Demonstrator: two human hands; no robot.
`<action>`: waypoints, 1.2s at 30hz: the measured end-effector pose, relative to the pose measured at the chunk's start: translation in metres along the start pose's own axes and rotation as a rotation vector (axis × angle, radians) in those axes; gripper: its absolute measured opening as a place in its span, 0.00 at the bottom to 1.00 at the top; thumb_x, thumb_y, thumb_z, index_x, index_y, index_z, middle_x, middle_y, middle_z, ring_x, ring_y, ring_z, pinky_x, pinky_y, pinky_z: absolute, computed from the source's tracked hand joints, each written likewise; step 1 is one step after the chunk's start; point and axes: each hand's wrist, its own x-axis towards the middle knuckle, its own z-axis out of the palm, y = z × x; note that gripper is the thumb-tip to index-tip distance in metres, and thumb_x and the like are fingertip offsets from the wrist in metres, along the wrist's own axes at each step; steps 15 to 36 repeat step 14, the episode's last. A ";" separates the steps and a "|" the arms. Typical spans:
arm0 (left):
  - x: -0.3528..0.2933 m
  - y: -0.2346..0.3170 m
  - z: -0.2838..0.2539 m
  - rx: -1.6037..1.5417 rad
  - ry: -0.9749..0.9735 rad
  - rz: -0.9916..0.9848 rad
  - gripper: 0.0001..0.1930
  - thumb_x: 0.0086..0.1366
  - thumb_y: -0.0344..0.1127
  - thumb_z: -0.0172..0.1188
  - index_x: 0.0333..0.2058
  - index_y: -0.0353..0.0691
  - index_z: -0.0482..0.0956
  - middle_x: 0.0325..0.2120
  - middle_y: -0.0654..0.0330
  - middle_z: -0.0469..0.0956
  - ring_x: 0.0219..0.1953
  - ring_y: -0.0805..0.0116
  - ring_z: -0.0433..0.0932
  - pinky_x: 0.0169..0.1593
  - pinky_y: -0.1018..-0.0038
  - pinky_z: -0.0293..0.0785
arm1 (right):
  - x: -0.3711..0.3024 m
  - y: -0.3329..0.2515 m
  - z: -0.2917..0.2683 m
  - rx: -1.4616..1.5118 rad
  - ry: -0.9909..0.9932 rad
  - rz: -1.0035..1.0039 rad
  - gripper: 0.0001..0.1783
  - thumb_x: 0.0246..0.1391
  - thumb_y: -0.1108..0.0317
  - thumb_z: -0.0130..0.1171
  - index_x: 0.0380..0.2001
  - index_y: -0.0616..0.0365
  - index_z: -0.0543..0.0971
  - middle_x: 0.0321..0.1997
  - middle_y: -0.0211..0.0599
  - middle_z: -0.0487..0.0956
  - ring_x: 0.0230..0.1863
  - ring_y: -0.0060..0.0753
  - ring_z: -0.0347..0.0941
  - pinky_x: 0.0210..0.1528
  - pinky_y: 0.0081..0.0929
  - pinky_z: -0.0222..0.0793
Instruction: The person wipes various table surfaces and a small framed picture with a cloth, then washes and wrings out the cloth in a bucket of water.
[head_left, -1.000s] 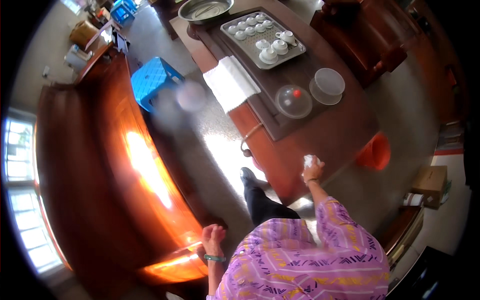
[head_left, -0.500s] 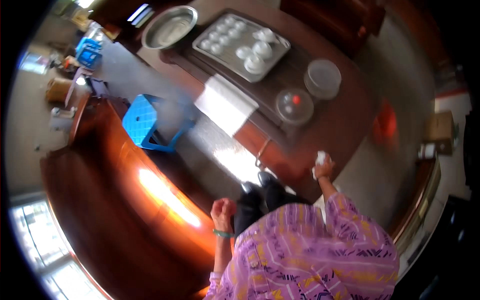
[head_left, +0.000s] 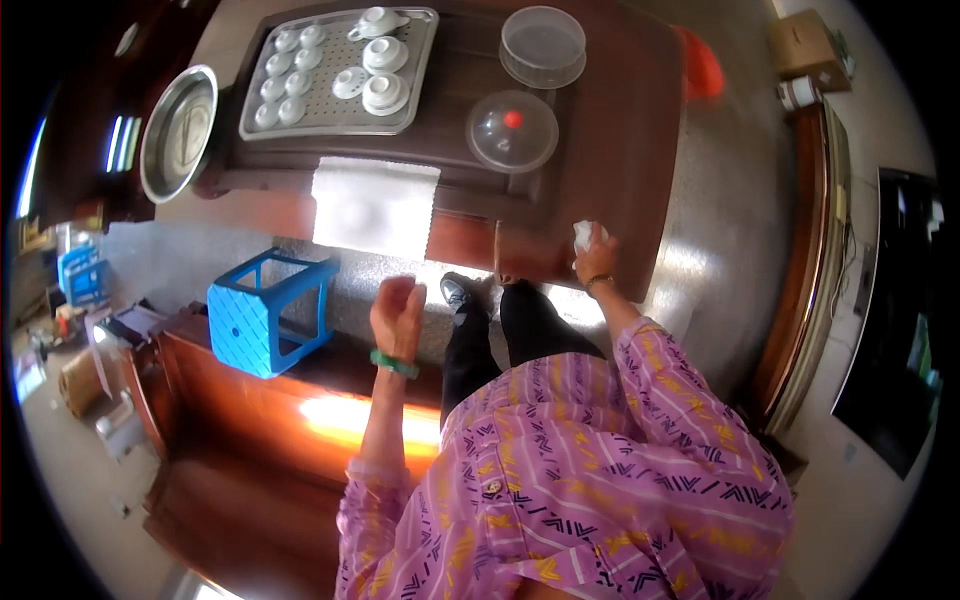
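Note:
My right hand (head_left: 599, 263) is closed around a crumpled white tissue or cloth (head_left: 583, 235) at the near right corner of the dark wooden table (head_left: 625, 150). My left hand (head_left: 397, 318), a green bangle on its wrist, hovers off the table's near side with fingers curled in and nothing visible in them. Nearest to it, a white cloth (head_left: 375, 208) hangs over the table edge. Farther back, a perforated metal tray (head_left: 335, 92) holds several small white cups (head_left: 292, 82), a white teapot (head_left: 380, 22) and lidded white bowls (head_left: 384, 93).
A clear domed lid with a red knob (head_left: 512, 132) and a clear round container (head_left: 542, 48) sit on the table. At the left is a metal basin (head_left: 180, 135). A blue stool (head_left: 262, 315) stands before a wooden bench (head_left: 240, 400); a red object (head_left: 703, 65) is beyond the table's right edge.
My view has turned, so the table now lies straight across in front of me. Both hands appear higher in the picture. My right hand still grips the white tissue or cloth.

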 end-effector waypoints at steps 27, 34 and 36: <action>0.217 0.046 0.201 0.655 -0.291 0.293 0.27 0.51 0.41 0.63 0.50 0.43 0.68 0.50 0.52 0.66 0.41 0.58 0.75 0.42 0.63 0.72 | 0.002 -0.019 -0.009 0.088 -0.184 0.139 0.45 0.38 0.73 0.61 0.61 0.46 0.55 0.52 0.48 0.59 0.48 0.55 0.63 0.51 0.45 0.63; 0.217 0.046 0.201 0.655 -0.291 0.293 0.27 0.51 0.41 0.63 0.50 0.43 0.68 0.50 0.52 0.66 0.41 0.58 0.75 0.42 0.63 0.72 | 0.002 -0.019 -0.009 0.088 -0.184 0.139 0.45 0.38 0.73 0.61 0.61 0.46 0.55 0.52 0.48 0.59 0.48 0.55 0.63 0.51 0.45 0.63; 0.217 0.046 0.201 0.655 -0.291 0.293 0.27 0.51 0.41 0.63 0.50 0.43 0.68 0.50 0.52 0.66 0.41 0.58 0.75 0.42 0.63 0.72 | 0.002 -0.019 -0.009 0.088 -0.184 0.139 0.45 0.38 0.73 0.61 0.61 0.46 0.55 0.52 0.48 0.59 0.48 0.55 0.63 0.51 0.45 0.63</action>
